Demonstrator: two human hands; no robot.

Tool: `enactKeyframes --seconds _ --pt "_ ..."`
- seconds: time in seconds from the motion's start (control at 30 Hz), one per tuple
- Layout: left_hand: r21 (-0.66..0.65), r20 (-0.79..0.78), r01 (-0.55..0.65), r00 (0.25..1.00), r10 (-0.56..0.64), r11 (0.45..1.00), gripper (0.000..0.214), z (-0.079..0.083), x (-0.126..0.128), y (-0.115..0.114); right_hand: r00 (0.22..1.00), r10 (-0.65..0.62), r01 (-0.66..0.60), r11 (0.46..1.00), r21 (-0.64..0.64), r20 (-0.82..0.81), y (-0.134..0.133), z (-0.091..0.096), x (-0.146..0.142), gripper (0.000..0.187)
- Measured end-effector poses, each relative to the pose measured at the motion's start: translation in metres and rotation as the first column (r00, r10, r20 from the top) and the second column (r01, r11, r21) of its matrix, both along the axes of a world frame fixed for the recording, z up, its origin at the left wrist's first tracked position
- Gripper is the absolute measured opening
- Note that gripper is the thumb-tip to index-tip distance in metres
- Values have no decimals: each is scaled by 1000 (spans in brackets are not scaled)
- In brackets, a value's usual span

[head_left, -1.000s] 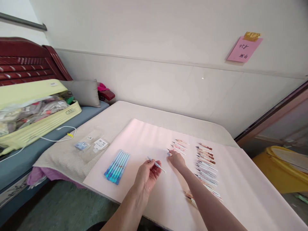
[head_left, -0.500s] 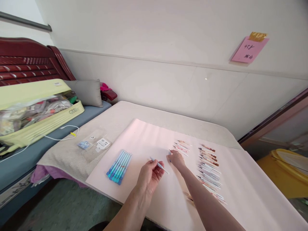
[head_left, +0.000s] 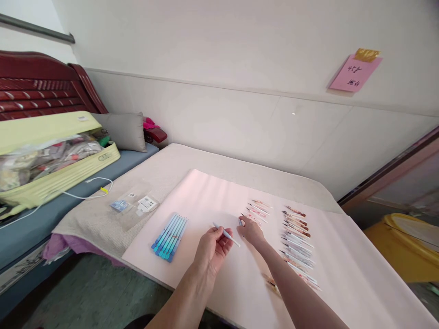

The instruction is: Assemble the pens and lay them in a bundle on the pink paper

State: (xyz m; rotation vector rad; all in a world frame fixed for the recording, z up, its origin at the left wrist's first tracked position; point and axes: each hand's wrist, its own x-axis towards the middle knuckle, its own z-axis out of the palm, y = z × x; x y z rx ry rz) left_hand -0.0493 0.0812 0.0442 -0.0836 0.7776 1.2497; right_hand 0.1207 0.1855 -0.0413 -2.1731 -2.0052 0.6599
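Observation:
A slim pale-blue and white pen (head_left: 227, 235) is pinched between the thumb and fingers of my left hand (head_left: 216, 242), held slantwise above the pink sheet. To its right, my right hand (head_left: 252, 230) is closed on a small blue-and-white piece (head_left: 241, 222), mostly covered by the fingers, so its kind is unclear. Just beyond that hand lie several white and pink pens (head_left: 259, 211) with dark tips. Left of my left hand, a row of blue and turquoise pens (head_left: 169, 237) lies side by side.
A column of decorated pens (head_left: 298, 246) runs down the right side of the pink sheet (head_left: 206, 192). More pens (head_left: 272, 282) lie partly under my right forearm. Clear plastic packaging (head_left: 135, 208) rests at left, near an open yellow suitcase (head_left: 68, 176). A yellow bin (head_left: 404, 246) stands at right.
Both hands stay almost in place. The fingers of my right hand have shifted slightly, and more of the small blue-and-white piece shows. The pen remains in my left hand.

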Motion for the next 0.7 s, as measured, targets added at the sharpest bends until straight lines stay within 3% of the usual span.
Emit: enactKeyframes --seconds 0.37,0.57,0.63,0.7 --pt "-5 1 -8 1000 8 1000 2 0 -2 1 995 -38 39 999 9 -93 6 3 -5 42" --pt "-11 4 -22 1000 22 1000 3 0 -4 2 948 41 -8 994 105 -316 -28 25 -1 38" --pt "-19 -1 -26 1000 26 999 4 0 -4 2 876 53 -13 996 87 -478 -47 39 2 36" --pt "-25 -9 -31 999 31 999 5 0 -2 2 581 -12 -11 1000 -23 -814 -66 53 4 38"
